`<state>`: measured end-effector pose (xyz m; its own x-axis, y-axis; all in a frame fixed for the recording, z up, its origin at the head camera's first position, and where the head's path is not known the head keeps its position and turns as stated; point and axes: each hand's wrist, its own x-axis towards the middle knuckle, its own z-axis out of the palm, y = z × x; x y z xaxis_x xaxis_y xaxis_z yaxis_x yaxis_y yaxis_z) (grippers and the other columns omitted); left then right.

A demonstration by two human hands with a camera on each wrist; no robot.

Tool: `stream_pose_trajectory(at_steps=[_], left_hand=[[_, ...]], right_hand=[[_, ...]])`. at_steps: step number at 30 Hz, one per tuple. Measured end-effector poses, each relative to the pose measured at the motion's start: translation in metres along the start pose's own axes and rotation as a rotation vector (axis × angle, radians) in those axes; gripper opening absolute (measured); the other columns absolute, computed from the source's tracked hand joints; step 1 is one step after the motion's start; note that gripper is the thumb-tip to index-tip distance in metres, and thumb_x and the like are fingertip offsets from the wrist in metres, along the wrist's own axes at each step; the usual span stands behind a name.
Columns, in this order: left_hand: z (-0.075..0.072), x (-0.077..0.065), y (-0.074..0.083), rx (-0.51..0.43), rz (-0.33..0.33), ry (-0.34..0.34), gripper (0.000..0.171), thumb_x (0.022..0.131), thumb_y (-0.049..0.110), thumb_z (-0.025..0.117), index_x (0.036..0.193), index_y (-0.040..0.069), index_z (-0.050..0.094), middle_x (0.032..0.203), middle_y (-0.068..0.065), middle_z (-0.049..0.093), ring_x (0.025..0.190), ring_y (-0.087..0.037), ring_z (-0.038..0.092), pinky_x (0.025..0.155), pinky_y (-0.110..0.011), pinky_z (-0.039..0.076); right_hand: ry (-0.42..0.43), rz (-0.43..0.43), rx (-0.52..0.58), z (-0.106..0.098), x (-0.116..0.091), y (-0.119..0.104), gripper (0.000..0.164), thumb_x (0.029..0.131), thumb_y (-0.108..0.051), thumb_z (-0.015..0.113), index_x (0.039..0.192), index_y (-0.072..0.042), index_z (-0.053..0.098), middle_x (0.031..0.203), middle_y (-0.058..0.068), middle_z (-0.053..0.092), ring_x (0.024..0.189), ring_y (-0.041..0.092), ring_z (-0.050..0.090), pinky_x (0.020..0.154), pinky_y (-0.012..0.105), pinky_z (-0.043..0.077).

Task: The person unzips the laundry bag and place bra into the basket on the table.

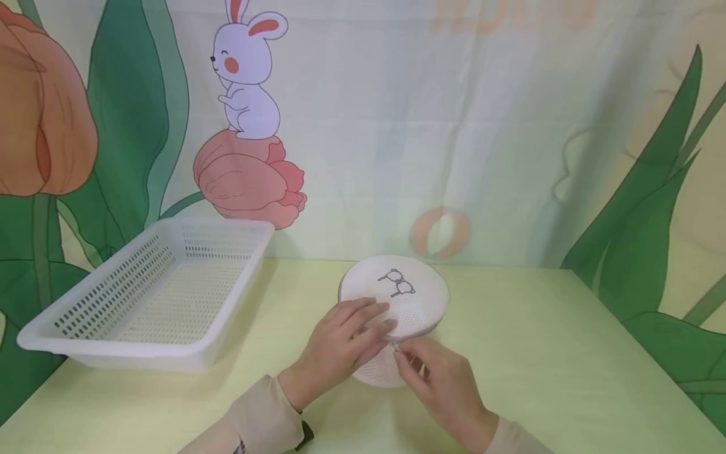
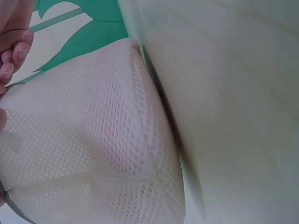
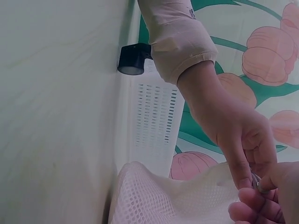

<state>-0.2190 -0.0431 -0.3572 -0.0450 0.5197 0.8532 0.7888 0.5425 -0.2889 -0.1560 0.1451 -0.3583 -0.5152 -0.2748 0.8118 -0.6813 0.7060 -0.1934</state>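
Observation:
A round white mesh laundry bag [image 1: 422,309] stands on the table, its flat top bearing a dark line drawing. My left hand [image 1: 334,343] lies over the near left part of the top, fingers on the mesh and thumb at the rim, gripping the edge. At the front of that rim, my right hand [image 1: 445,381] pinches a small zipper pull [image 3: 259,185] between thumb and index finger. Close up in the left wrist view, the bag's mesh side [image 2: 103,135] looks slightly creased, with a grey zipper edge [image 2: 16,210] at lower left.
To the left stands a white plastic basket [image 1: 212,343] with slotted walls; nothing shows inside it. Behind the pale green table [image 1: 539,378] hangs a printed curtain [image 1: 351,126] with a rabbit and tulips. A dark device [image 3: 132,59] sits at the left wrist.

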Motion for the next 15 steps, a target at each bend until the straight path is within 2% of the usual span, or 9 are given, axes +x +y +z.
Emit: stream_pose_trajectory(at_steps=[15], left_hand=[[-0.0001, -0.0021, 0.0001, 0.037, 0.004, 0.007, 0.023, 0.099, 0.029, 0.052, 0.102, 0.015, 0.07, 0.11, -0.005, 0.07, 0.105, -0.023, 0.065, 0.093, -0.03, 0.052]], right_hand=[[0.004, 0.021, 0.052, -0.0009, 0.0003, -0.0002, 0.014, 0.075, -0.001, 0.07, 0.079, -0.012, 0.062, 0.067, -0.008, 0.063, 0.06, -0.007, 0.05, 0.052, 0.004, 0.041]])
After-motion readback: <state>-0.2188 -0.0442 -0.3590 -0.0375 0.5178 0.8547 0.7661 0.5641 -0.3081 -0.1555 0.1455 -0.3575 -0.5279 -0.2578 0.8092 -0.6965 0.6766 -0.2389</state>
